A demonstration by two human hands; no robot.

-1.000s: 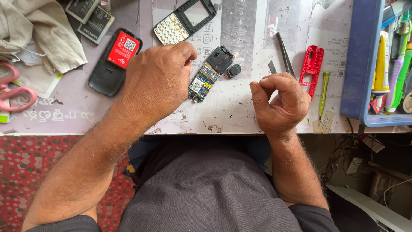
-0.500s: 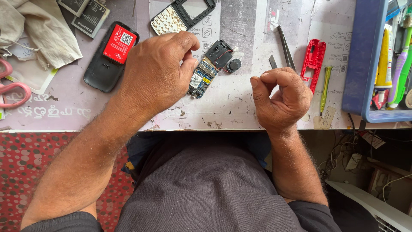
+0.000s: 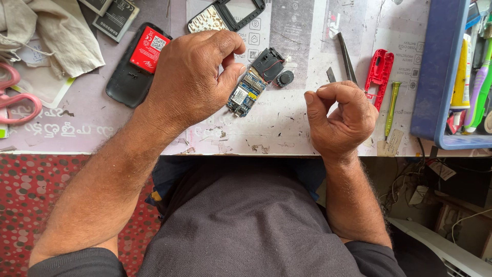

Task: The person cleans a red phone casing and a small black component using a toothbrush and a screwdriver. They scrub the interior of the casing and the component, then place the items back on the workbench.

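View: looking down from head height at a worn, scuffed worktable (image 3: 287, 128), with the person's lap below its edge.
Left hand: the left hand (image 3: 192, 77) rests palm down on the table, fingers curled, thumb and fingertips touching the upper end of a small circuit board (image 3: 246, 93).
Circuit board: it lies tilted on the table near the middle, still joined to a black plastic part (image 3: 267, 64) at its top; a small round black piece (image 3: 285, 78) sits just beside that.
Right hand: the right hand (image 3: 341, 118) hovers near the table edge, fingers closed into a loose fist; whether it pinches anything cannot be told.
Behind the left hand: a black phone back with a red battery (image 3: 137, 62) and a phone front shell (image 3: 225, 14).
Right of the board: tweezers (image 3: 346, 56), a red plastic frame (image 3: 379, 74), a green screwdriver (image 3: 392, 107), a blue tray (image 3: 441, 77) of tools.
Far left: pink scissors (image 3: 15, 97) and a cloth (image 3: 51, 36).
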